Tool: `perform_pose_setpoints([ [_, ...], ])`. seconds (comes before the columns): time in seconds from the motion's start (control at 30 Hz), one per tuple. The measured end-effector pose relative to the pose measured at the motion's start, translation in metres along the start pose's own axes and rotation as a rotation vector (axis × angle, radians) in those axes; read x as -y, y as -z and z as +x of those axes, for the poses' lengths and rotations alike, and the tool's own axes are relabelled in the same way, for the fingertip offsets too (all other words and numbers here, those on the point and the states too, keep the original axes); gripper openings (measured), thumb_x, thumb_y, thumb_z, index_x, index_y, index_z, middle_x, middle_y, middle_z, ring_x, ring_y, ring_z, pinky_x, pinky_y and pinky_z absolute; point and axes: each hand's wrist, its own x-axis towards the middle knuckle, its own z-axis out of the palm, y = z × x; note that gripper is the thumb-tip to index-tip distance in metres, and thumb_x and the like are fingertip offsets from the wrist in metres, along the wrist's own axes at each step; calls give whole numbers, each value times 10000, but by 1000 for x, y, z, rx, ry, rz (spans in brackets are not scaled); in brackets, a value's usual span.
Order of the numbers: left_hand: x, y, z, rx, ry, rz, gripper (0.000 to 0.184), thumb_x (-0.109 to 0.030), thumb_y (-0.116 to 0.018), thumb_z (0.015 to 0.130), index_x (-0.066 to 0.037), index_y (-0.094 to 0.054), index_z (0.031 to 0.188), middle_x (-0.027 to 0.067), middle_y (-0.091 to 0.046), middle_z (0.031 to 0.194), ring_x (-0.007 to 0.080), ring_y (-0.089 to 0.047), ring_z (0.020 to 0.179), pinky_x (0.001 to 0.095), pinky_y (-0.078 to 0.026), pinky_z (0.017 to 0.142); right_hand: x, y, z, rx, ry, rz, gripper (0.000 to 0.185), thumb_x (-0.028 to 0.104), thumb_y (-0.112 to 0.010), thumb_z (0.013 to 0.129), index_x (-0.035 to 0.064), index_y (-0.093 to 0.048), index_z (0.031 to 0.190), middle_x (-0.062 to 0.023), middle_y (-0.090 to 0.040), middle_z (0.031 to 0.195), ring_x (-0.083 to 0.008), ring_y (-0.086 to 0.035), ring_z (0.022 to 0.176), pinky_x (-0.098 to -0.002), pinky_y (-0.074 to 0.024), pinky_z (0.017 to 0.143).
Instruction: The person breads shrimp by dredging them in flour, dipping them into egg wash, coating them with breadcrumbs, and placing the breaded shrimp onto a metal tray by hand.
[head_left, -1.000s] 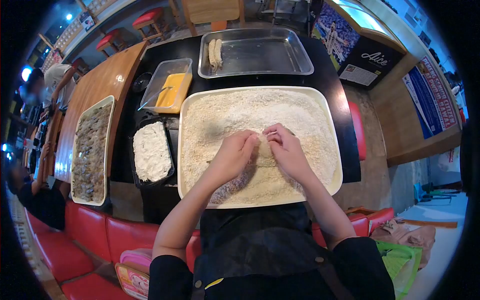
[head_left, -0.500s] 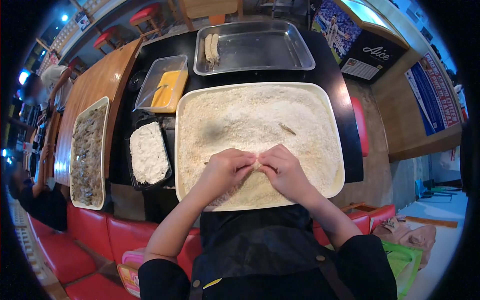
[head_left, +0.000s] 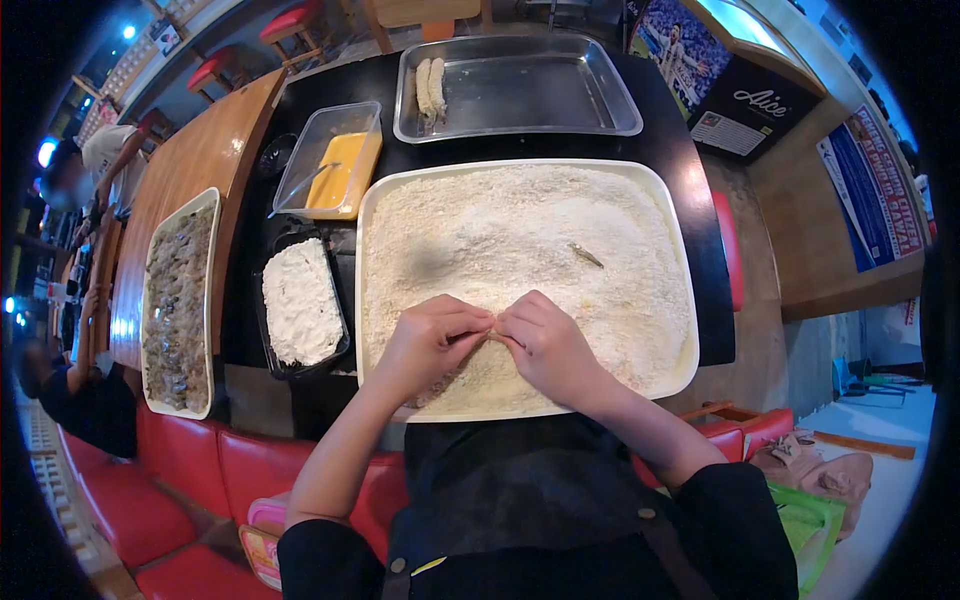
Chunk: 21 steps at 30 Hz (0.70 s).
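My left hand (head_left: 430,345) and my right hand (head_left: 545,345) meet fingertip to fingertip over the near part of a large cream tray (head_left: 694,330) of pale crumbs (head_left: 500,220). Both sets of fingers are pinched together; whatever they hold is small, crumb-coated and mostly hidden. A tail-like piece (head_left: 587,256) pokes out of the crumbs at the right. Behind the tray, a metal tray (head_left: 520,95) holds two coated pieces (head_left: 431,88) at its left. To the left stand a clear tub of yellow liquid (head_left: 345,170) with a utensil and a black tray of white powder (head_left: 302,303).
On the wooden table (head_left: 200,160) at the left lies a long tray of greyish pieces (head_left: 180,300). Two people are at the far left edge. Red seats (head_left: 265,465) line the near side, with bags (head_left: 810,480) at the lower right.
Both hands have come nearer to me and slightly left over the crumbs, their fingertips now together. The tail-like piece, earlier largely covered by the right hand, shows plainly.
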Motion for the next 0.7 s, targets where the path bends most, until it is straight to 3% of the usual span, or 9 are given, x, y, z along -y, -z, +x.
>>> perform_pose_setpoints([
  [0.2,-2,16,6,82,9,-16,182,-30,-770,760,-19,-747,941,104,-726,941,240,-688,901,310,-552,792,8,2,7,-23,3,-43,67,14,-672,769,-1,-626,816,-119,-598,825,-293,-582,864,-376,-496,771],
  [0.3,2,30,1,89,112,-58,161,-36,-755,763,-38,-747,924,84,-724,893,243,-684,892,315,-553,780,9,-6,10,-21,28,-45,78,15,-696,768,7,-641,823,-106,-613,826,-282,-595,849,-371,-506,747],
  [0.47,11,26,-8,78,48,20,145,-28,-747,764,-39,-746,909,80,-715,871,229,-671,828,327,-545,727,3,-17,13,57,34,-109,81,11,-694,759,23,-650,826,-95,-615,811,-278,-598,840,-371,-507,745],
  [0.57,9,26,-5,95,58,24,163,-28,-746,759,-38,-730,921,88,-696,878,241,-664,816,331,-545,721,-1,-15,11,94,27,-73,169,33,-709,749,24,-662,910,-105,-630,891,-283,-594,906,-371,-507,794],
  [0.67,-6,34,2,105,106,-30,234,-27,-740,752,-30,-692,981,94,-677,892,250,-661,839,332,-546,739,8,12,12,-77,42,-63,311,43,-716,737,30,-657,1042,-120,-626,990,-292,-576,1004,-374,-499,859],
  [0.7,-14,33,5,91,119,-63,261,-25,-738,751,-22,-678,1005,94,-674,898,238,-662,857,330,-546,753,3,19,9,-3,7,-31,357,50,-718,735,35,-647,1085,-125,-622,1030,-295,-567,1036,-374,-494,877],
])
